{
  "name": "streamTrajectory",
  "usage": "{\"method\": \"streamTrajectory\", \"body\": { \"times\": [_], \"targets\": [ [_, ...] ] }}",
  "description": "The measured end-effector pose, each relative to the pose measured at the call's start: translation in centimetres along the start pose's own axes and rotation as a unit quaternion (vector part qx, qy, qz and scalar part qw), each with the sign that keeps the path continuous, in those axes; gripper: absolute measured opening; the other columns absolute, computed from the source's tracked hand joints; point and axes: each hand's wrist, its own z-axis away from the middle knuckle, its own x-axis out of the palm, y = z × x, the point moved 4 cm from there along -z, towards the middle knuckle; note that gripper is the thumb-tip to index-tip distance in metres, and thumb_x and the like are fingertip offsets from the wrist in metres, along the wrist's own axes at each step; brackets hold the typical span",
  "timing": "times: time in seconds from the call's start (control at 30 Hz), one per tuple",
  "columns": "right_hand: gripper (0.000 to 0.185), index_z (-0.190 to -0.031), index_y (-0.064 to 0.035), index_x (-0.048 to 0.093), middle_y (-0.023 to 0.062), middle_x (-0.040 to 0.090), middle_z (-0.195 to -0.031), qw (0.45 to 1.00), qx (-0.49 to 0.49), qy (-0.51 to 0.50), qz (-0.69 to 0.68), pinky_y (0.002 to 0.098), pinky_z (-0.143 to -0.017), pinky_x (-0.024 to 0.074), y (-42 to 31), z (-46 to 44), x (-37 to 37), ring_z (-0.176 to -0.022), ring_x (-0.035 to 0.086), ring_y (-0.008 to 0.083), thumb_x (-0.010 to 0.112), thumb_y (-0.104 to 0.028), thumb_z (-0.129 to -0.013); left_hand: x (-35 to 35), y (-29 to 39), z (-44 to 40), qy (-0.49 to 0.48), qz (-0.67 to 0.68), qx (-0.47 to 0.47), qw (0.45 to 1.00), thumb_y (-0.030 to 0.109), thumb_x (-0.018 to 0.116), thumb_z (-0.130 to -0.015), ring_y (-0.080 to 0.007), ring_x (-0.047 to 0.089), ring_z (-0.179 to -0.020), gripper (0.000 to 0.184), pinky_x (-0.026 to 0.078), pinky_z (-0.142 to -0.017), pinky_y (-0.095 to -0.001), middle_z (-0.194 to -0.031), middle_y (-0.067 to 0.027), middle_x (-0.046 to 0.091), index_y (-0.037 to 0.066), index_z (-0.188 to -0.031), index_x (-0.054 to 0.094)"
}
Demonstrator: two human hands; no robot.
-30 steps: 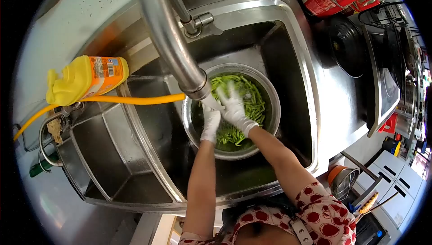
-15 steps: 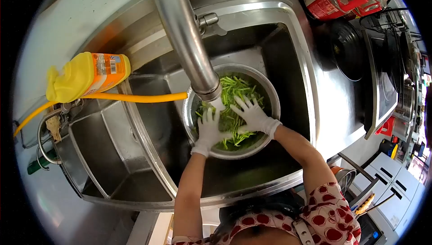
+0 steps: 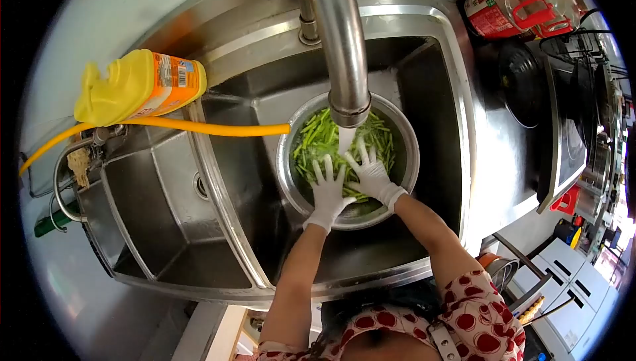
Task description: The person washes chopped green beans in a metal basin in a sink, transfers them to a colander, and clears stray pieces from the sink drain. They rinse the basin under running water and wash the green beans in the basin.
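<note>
A round metal basin [image 3: 283,177] stands in the large sink, with cut green vegetable pieces [image 3: 317,137] in water. Water runs into it from the thick metal faucet [image 3: 344,63]. Both hands wear white gloves. My left hand [image 3: 328,193] lies over the near left part of the vegetables, fingers spread. Just right of it, my right hand [image 3: 373,177] has its fingers spread over the pieces, near the water stream. Neither hand is closed around anything.
A yellow jug [image 3: 142,87] stands at the left behind a smaller sink [image 3: 159,208]. An orange hose [image 3: 225,129] ends by the basin's left rim. At the right are a black lid [image 3: 520,86], red-handled bottles [image 3: 493,13] and a cooktop [image 3: 570,142].
The view has shifted, and the faucet now hangs over the basin's back middle. My hands crossed near the stream, then parted; now they lie closer together with fingers spread. The vegetables have been spread about.
</note>
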Motion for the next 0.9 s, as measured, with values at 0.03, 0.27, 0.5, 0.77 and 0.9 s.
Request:
{"method": "streamTrajectory", "body": {
  "times": [0.03,0.27,0.5,0.77,0.9],
  "targets": [
    [0.086,-0.144,-0.0188,0.025,0.0261,0.009,-0.149,0.998,-0.037,-0.042,0.015,0.0409,-0.084,0.0495,0.1,0.2,0.2,-0.12,0.043,0.0417,0.072,-0.037,-0.074,0.5,-0.6,-0.6,0.015,0.004,-0.008,1.0,0.044,0.072,-0.073,-0.0481,0.024,-0.128,0.075,0.034,-0.092,-0.0621,-0.148,-0.0234,0.014,0.017,-0.136,0.04],
    [0.067,-0.137,-0.0046,0.037,0.0137,0.031,-0.145,0.999,-0.025,-0.006,-0.031,0.0409,-0.084,0.0505,-0.9,-0.2,5.3,-0.107,0.048,0.0455,0.06,-0.013,-0.074,2.2,1.1,-1.4,0.087,-0.014,-0.115,0.989,0.02,0.071,-0.072,-0.0379,0.033,-0.125,0.062,0.04,-0.086,-0.0535,-0.143,-0.0181,0.025,0.012,-0.128,0.048],
    [0.072,-0.136,-0.0085,0.038,0.0166,0.036,-0.141,0.975,0.131,0.163,-0.077,0.0485,-0.095,0.0397,2.2,-5.0,-2.1,-0.109,0.048,0.0381,0.063,-0.043,-0.078,-1.6,-4.8,-4.2,0.244,0.134,-0.127,0.952,0.028,0.065,-0.078,-0.0396,0.039,-0.12,0.061,0.042,-0.092,-0.0485,-0.141,-0.0216,0.032,0.005,-0.131,0.044],
    [0.052,-0.121,-0.0006,0.053,0.0019,0.01,-0.153,0.991,0.09,0.041,-0.094,0.0423,-0.087,0.0486,3.6,-2.7,1.4,-0.128,0.036,0.0401,0.065,-0.031,-0.079,0.9,-5.8,-2.9,0.057,0.065,0.017,0.996,0.037,0.07,-0.074,-0.0347,0.023,-0.135,0.067,0.031,-0.098,-0.0573,-0.149,-0.0101,0.022,0.016,-0.132,0.043],
    [0.054,-0.128,-0.0144,0.049,0.0186,0.019,-0.15,0.993,-0.026,0.092,-0.072,0.0422,-0.096,0.0426,-0.5,-1.8,3.5,-0.126,0.037,0.0439,0.063,-0.029,-0.078,2.4,-2.9,-4.4,0.08,0.046,0.001,0.996,0.027,0.069,-0.072,-0.043,0.026,-0.13,0.059,0.027,-0.102,-0.0584,-0.146,-0.0154,0.025,0.011,-0.125,0.049]
  ]
}}
